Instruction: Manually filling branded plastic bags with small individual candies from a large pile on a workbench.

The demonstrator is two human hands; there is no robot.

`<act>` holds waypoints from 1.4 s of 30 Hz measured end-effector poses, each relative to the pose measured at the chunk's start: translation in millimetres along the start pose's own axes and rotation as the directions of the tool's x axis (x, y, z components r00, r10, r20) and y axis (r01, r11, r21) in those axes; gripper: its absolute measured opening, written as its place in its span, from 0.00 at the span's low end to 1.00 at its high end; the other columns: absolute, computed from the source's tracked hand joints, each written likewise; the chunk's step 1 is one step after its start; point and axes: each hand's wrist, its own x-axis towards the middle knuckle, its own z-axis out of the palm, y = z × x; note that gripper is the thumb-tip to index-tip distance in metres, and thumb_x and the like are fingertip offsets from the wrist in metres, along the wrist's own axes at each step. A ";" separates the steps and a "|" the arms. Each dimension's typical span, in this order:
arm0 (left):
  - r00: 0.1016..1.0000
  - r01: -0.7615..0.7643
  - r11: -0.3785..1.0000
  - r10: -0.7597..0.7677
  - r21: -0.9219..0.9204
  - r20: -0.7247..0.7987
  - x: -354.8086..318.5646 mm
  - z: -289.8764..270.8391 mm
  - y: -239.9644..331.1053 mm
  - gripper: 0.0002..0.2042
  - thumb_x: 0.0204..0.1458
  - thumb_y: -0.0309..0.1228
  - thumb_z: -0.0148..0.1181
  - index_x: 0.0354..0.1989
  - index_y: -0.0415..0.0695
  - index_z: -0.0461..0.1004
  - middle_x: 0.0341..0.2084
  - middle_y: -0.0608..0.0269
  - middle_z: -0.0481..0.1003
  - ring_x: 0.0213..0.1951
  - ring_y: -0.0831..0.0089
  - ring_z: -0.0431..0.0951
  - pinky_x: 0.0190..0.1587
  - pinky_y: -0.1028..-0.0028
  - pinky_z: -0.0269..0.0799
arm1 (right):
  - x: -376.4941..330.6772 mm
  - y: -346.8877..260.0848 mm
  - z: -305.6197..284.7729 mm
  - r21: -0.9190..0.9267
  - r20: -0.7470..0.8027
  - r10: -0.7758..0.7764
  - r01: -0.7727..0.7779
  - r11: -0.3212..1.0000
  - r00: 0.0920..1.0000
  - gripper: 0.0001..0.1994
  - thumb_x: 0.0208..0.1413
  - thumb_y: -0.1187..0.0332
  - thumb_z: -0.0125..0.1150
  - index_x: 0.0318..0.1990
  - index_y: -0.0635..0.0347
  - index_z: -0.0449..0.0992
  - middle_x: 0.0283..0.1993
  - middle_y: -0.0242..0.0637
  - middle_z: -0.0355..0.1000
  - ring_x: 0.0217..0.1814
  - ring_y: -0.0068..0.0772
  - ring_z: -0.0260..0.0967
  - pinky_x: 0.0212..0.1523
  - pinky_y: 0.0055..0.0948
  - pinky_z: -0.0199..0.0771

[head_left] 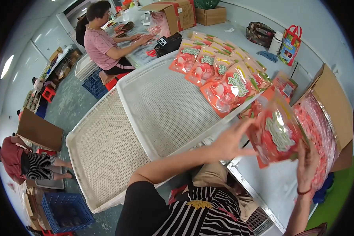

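A shiny red candy pouch [277,131] is held up at the right, tilted and slightly blurred. My right hand [308,163] grips its lower right edge. Beside the pouch's left edge is my left hand [234,141], thumb and fingers apart; whether its fingertips touch the pouch is unclear. Several similar pouches [236,86] lie overlapping at the far right end of a white perforated tray [165,118], left of and beyond my hands. More pouches [283,86] lie between that tray and an open carton [334,106], lined with clear plastic and filled with small red-wrapped pieces.
Another white perforated tray [110,145] sits left of the first. A co-worker in pink [102,47] sits at the far table. A second person [27,157] bends at the left near a blue crate [67,212]. A bottle [276,42] and bags stand along the wall.
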 end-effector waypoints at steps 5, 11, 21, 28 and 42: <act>0.955 0.045 0.980 0.014 0.192 -0.297 5.6 26.9 0.9 0.53 0.41 0.38 0.70 0.66 0.34 0.33 0.61 0.35 0.53 0.63 0.45 0.56 0.62 0.60 0.57 | 27.7 -42.9 89.6 0.329 0.036 -0.033 0.020 0.944 0.999 0.14 0.63 0.71 0.50 0.54 0.68 0.68 0.37 0.35 0.74 0.26 0.19 0.70 0.27 0.18 0.71; 0.770 0.006 1.000 -0.020 -0.023 -0.638 17.8 -14.0 -81.9 0.41 0.51 0.22 0.57 0.69 0.40 0.35 0.57 0.49 0.63 0.56 0.62 0.67 0.55 0.68 0.65 | 44.7 -64.6 137.7 0.437 0.203 -0.338 0.223 0.871 0.919 0.14 0.57 0.70 0.57 0.48 0.65 0.71 0.35 0.42 0.72 0.37 0.31 0.74 0.35 0.27 0.74; 0.435 0.563 0.803 -0.088 0.195 -0.896 63.0 -182.9 -259.0 0.36 0.48 0.23 0.57 0.65 0.36 0.45 0.59 0.45 0.58 0.59 0.49 0.59 0.62 0.58 0.54 | 25.3 25.0 242.7 -0.052 0.373 -0.500 0.556 0.830 0.781 0.23 0.46 0.67 0.64 0.51 0.62 0.69 0.50 0.45 0.66 0.58 0.49 0.60 0.61 0.48 0.56; 0.266 0.885 0.450 -0.281 0.118 -0.922 139.2 -155.4 -294.3 0.54 0.38 0.61 0.64 0.65 0.36 0.45 0.62 0.36 0.52 0.64 0.42 0.48 0.65 0.53 0.44 | 29.5 46.2 260.9 0.046 0.324 -0.511 0.526 0.849 0.796 0.12 0.44 0.66 0.63 0.36 0.61 0.75 0.38 0.37 0.69 0.48 0.41 0.65 0.61 0.51 0.52; 0.694 0.542 0.641 0.023 0.543 -0.720 145.2 -192.2 -389.5 0.51 0.44 0.62 0.57 0.64 0.28 0.48 0.61 0.30 0.52 0.65 0.43 0.51 0.66 0.57 0.45 | 23.9 48.4 263.6 0.121 0.333 -0.459 0.446 0.887 0.824 0.10 0.41 0.65 0.65 0.29 0.59 0.73 0.35 0.35 0.67 0.45 0.37 0.64 0.60 0.48 0.53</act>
